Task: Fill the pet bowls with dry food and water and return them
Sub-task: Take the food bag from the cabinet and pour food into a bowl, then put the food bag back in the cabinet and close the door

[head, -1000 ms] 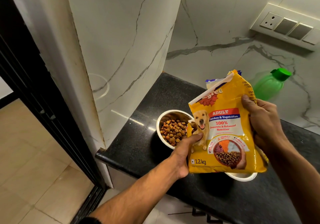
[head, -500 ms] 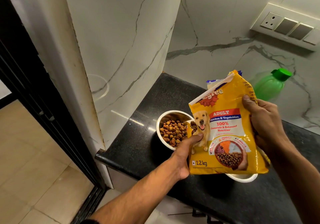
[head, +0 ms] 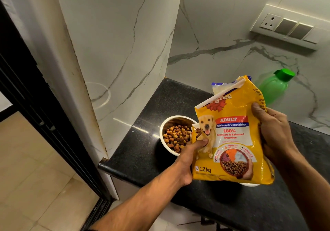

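"ADULT", "Chicken & Vegetables", "100%", "1.2 kg" on yellow food bag

a: where's the yellow food bag?

b: held by both hands, left hand at its left edge, right hand on the right side, over the black counter.

a: and the bowl?

b: holds kibble, just left of the bag; green bottle behind.

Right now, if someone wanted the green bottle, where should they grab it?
Probably around the body of the bottle, below its cap, coming from the front right: it stands against the wall, and the food bag hides its left and base.
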